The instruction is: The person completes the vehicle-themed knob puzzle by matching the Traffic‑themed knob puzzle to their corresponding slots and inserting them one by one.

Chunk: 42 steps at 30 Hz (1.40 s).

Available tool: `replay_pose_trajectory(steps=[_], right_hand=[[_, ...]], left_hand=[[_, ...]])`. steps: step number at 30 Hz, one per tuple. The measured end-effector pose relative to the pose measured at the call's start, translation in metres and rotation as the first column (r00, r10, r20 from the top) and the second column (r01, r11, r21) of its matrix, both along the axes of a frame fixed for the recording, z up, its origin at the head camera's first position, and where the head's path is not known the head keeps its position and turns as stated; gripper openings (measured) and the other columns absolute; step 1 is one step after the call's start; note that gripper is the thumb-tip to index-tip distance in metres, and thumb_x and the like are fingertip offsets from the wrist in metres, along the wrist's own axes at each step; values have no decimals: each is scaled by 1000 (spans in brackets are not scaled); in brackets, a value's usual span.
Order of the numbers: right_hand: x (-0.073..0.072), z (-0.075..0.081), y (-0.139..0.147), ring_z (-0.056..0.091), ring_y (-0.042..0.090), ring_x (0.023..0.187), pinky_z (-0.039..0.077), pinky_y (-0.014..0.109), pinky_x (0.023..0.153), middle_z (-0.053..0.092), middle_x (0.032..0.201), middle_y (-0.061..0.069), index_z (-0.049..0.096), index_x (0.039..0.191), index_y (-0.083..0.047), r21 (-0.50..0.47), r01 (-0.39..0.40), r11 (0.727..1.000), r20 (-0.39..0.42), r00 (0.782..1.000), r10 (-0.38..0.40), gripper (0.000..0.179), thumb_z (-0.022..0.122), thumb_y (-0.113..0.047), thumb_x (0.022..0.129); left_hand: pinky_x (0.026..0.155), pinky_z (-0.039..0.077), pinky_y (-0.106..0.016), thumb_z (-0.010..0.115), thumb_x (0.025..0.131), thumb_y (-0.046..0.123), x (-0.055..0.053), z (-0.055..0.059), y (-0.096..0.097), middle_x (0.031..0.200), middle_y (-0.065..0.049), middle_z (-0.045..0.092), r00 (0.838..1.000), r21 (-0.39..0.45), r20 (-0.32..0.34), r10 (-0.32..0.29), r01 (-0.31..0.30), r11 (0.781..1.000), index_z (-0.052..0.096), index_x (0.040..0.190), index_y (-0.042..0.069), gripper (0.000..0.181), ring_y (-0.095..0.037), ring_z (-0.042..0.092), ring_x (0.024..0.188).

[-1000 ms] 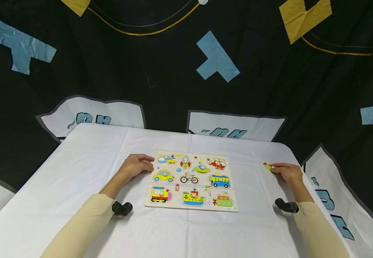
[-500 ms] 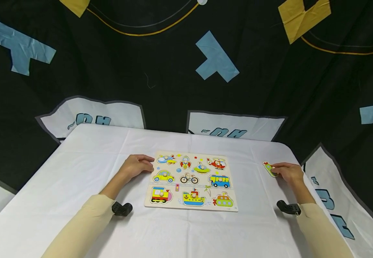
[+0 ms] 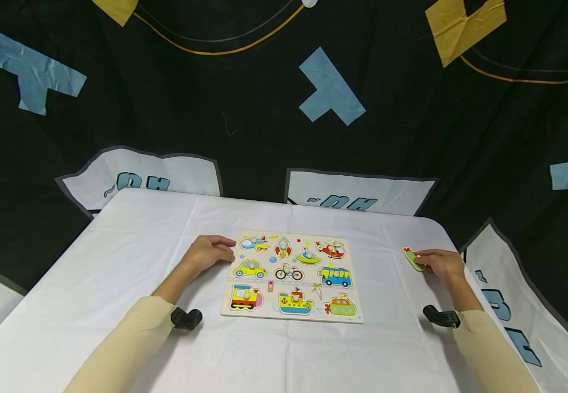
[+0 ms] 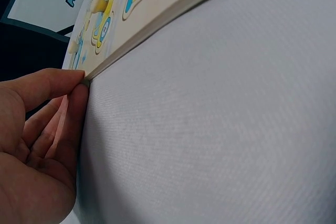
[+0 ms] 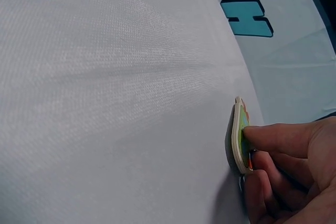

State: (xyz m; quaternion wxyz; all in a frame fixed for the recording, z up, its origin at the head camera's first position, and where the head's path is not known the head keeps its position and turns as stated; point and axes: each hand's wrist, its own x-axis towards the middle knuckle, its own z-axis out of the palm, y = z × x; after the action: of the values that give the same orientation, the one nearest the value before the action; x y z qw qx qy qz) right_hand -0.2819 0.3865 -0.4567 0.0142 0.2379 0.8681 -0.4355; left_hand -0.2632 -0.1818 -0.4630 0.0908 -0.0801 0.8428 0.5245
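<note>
In the head view, a pale wooden puzzle board [image 3: 315, 314] with vehicle pictures and small knobs lies on the white table. My left hand [image 3: 206, 254] is at its left edge; in the left wrist view, the thumb and a finger of that hand [image 4: 44, 129] touch the board [image 4: 157, 17] at a corner. Off to the right of the board, my right hand [image 3: 442, 264] pinches a green submarine puzzle piece [image 3: 409, 255] with a red end. Thumb and fingers of the right hand [image 5: 289, 166] keep this piece [image 5: 241, 140] tilted on edge; a shadow falls beside it.
White cloth [image 3: 244, 355] covers the table, whose right edge runs close to my right hand. Behind stands a black curtain [image 3: 244, 120] with blue and yellow shapes. Both wrists carry a black camera band [image 3: 185, 318].
My right hand has shifted slightly to the right with the submarine piece, and the piece has turned a little in its fingers. The left hand and the board have stayed in place.
</note>
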Motion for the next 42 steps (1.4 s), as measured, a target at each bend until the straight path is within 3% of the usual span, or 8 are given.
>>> replay_pose_trajectory(steps=[11,15,19,24,34,42], right_hand=[[2,5,4,55,33,112,43,31,80,57,141,25,70,126,0,16,12,1000,34,999,-13,40,71,-22,92],[4,8,4,53,32,114,43,27,76,55,144,25,68,128,0,0,-4,1000,41,999,4,43,71,-24,93],[6,12,1,54,27,108,47,19,68,54,144,26,69,126,-1,-13,-86,996,39,996,87,41,72,-23,92],[3,19,-9,55,23,104,51,20,71,54,143,26,70,124,-1,-6,-204,979,27,979,204,38,72,-20,91],[2,29,-45,57,19,93,51,25,73,63,131,25,72,118,3,45,-313,949,-6,950,313,37,76,-18,88],[9,33,-77,62,19,91,53,29,78,71,120,19,76,110,0,46,-448,893,-11,894,449,29,78,-15,85]], left_hand=[[75,54,-25,79,82,8,0,1,0,84,-1,75,1000,4,-7,-3,3,1000,70,124,4,43,-11,68,75],[76,54,-26,79,82,9,0,1,0,85,-2,75,1000,-1,-4,1,-1,1000,70,124,5,43,-12,68,76],[77,54,-27,79,83,9,0,1,-1,85,-2,75,1000,1,5,-1,1,1000,70,124,5,43,-12,68,76],[76,54,-27,79,83,9,0,0,-1,84,-2,75,1000,8,0,-4,4,1000,70,124,4,43,-12,68,76],[76,54,-26,79,83,9,0,2,-1,84,-1,75,1000,7,4,-3,3,1000,70,125,5,43,-12,68,76],[73,53,-24,79,82,8,0,3,-1,84,-1,75,1000,6,-5,-12,12,1000,69,125,3,44,-11,68,75]])
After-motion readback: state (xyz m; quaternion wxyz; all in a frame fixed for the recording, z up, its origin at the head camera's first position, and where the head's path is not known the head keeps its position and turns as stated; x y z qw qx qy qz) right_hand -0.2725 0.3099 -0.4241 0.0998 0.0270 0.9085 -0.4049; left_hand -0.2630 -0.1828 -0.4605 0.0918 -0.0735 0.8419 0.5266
